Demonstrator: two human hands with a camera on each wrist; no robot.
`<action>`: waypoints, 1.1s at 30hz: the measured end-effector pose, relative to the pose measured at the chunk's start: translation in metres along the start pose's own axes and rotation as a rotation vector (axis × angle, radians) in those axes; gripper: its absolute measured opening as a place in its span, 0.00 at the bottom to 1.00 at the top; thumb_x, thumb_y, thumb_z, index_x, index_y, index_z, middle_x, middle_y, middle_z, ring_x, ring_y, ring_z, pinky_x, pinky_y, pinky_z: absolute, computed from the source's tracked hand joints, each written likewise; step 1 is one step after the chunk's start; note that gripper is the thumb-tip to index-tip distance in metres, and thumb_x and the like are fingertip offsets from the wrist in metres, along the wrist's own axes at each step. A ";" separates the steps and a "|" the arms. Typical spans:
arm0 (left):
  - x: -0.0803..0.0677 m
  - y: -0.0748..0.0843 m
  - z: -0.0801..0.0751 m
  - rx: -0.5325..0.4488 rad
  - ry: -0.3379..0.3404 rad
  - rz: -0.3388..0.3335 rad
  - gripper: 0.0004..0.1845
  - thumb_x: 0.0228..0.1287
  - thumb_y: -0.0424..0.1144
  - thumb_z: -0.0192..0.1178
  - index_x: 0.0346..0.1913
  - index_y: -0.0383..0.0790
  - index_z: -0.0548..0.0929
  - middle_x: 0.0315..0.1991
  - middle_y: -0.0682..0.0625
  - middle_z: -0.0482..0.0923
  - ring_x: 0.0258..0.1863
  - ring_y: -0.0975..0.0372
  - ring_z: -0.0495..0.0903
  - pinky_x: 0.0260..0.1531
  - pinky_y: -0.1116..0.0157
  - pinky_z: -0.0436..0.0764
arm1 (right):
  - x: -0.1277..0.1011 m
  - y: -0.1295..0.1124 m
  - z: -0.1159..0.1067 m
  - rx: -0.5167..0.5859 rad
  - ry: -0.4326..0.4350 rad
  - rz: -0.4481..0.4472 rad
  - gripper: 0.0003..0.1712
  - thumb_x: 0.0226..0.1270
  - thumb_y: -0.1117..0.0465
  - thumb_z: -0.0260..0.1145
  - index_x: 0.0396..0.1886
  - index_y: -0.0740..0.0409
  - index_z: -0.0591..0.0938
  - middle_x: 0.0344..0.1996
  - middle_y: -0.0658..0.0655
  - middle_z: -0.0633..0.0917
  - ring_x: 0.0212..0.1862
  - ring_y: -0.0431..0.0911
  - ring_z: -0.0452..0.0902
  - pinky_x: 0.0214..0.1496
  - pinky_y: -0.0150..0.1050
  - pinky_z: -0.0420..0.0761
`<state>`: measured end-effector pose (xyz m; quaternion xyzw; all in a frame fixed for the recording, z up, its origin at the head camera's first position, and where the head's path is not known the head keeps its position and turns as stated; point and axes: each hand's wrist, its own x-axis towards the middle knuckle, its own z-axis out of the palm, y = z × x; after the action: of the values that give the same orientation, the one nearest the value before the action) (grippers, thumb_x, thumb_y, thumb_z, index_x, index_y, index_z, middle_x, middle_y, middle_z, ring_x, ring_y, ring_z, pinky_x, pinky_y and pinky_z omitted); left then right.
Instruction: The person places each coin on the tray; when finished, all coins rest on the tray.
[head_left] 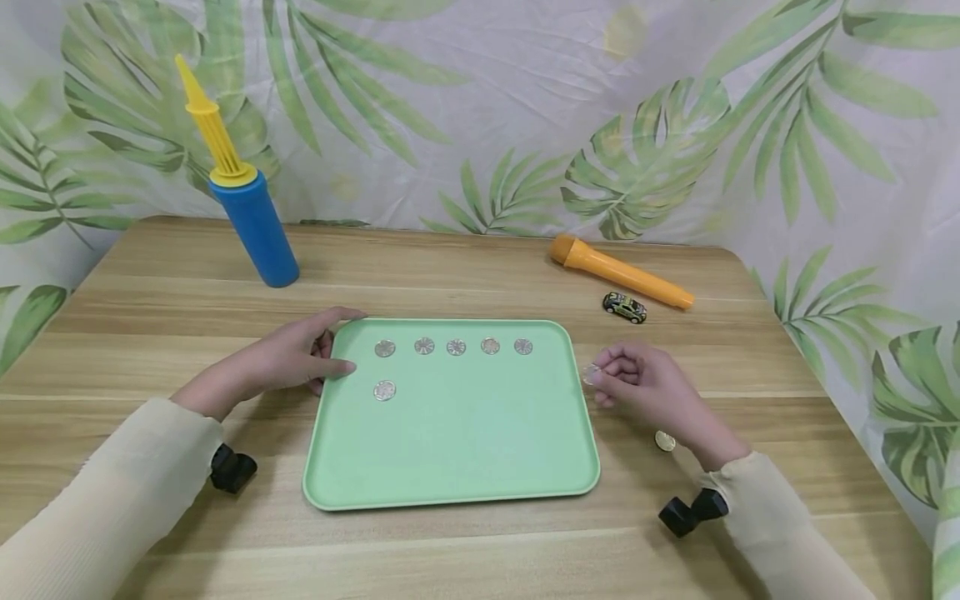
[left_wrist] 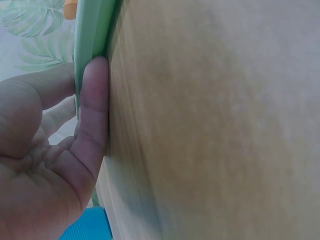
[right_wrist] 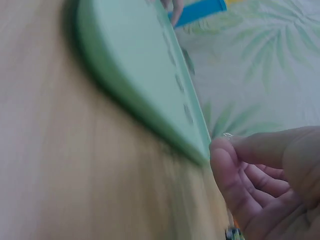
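A light green tray (head_left: 480,442) lies on the wooden table. Several silver-coloured coins (head_left: 456,347) form a row along its far side, and a single coin (head_left: 385,391) lies below the row's left end. My left hand (head_left: 288,354) grips the tray's left rim near the far corner, thumb over the edge; in the left wrist view a finger presses the rim's outer side. Just off the tray's right edge, my right hand (head_left: 648,385) pinches a coin (head_left: 590,374) between thumb and forefinger. Only a sliver of that coin (right_wrist: 228,134) shows in the right wrist view.
Another coin (head_left: 664,441) lies on the table by the right wrist. Beyond the right hand are a small toy car (head_left: 624,307) and an orange toy microphone (head_left: 622,271). A blue and yellow hand pump (head_left: 258,225) stands at the back left. Leaf-patterned cloth hangs behind the table.
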<state>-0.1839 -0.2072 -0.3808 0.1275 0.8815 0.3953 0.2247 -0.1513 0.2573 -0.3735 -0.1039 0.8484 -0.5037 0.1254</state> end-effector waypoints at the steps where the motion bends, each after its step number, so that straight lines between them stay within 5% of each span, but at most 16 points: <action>1: 0.000 0.000 0.000 0.002 -0.001 -0.005 0.41 0.72 0.34 0.66 0.82 0.40 0.57 0.37 0.43 0.69 0.35 0.57 0.73 0.28 0.64 0.87 | 0.003 -0.003 0.003 0.014 -0.019 0.002 0.13 0.72 0.69 0.69 0.48 0.75 0.79 0.37 0.67 0.86 0.34 0.39 0.86 0.41 0.36 0.91; 13: 0.001 -0.002 0.000 0.012 -0.006 -0.019 0.41 0.73 0.35 0.66 0.82 0.39 0.56 0.36 0.44 0.69 0.33 0.57 0.73 0.29 0.65 0.87 | 0.043 -0.037 0.053 0.034 -0.208 -0.031 0.11 0.73 0.67 0.69 0.50 0.67 0.81 0.39 0.69 0.88 0.34 0.45 0.86 0.41 0.38 0.91; 21: 0.002 -0.005 0.001 0.009 -0.002 0.005 0.41 0.73 0.35 0.65 0.82 0.38 0.56 0.37 0.44 0.69 0.35 0.57 0.72 0.28 0.64 0.87 | 0.064 -0.048 0.080 0.055 -0.273 -0.085 0.09 0.71 0.73 0.68 0.48 0.71 0.80 0.37 0.70 0.87 0.31 0.42 0.85 0.39 0.37 0.91; 33: 0.002 -0.003 0.001 0.007 -0.002 0.000 0.41 0.73 0.34 0.66 0.82 0.39 0.57 0.35 0.44 0.69 0.33 0.57 0.74 0.28 0.64 0.88 | 0.080 -0.069 0.121 -0.062 -0.382 -0.102 0.06 0.72 0.69 0.67 0.46 0.64 0.82 0.32 0.57 0.85 0.30 0.42 0.83 0.37 0.32 0.87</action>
<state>-0.1856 -0.2081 -0.3845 0.1286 0.8827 0.3920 0.2249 -0.1856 0.1007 -0.3773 -0.2444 0.8178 -0.4544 0.2550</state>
